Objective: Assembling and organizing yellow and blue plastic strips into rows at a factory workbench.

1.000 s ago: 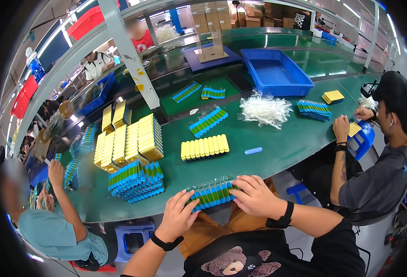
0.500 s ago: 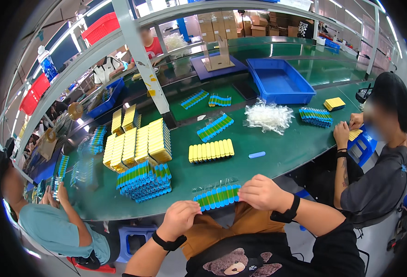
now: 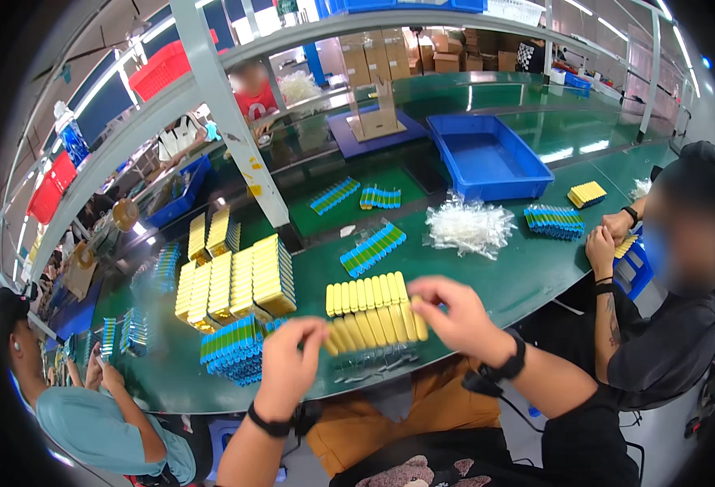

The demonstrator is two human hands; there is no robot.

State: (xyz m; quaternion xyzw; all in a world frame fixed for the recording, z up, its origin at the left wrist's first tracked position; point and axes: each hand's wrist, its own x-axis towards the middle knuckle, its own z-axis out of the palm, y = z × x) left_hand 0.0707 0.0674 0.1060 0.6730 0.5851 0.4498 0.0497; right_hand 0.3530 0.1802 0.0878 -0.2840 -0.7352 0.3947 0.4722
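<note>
Between my two hands stretches a strip of slim, round-ended pieces (image 3: 377, 326), its yellow side up and slightly blurred. A clear plastic edge shows along its lower side. My left hand (image 3: 288, 357) is closed in a pinch at its left end. My right hand (image 3: 464, 318) pinches the right end with thumb and fingers. Directly behind it on the table lies a short stack of similar yellow strips (image 3: 364, 292), partly covered by the held one. Farther back rests a strip with its blue-and-green side up (image 3: 375, 249).
Tall yellow stacks (image 3: 236, 280) and a blue-green stack (image 3: 231, 349) stand at left on the green table (image 3: 154, 369). A pile of clear plastic wrappers (image 3: 469, 227) and a blue tray (image 3: 495, 158) lie farther back. Co-workers sit on both sides; a metal post (image 3: 226, 122) rises beyond.
The held strip has turned from its blue-green side to its yellow side. Both hands have moved up and away from me, bringing it close to the short yellow stack.
</note>
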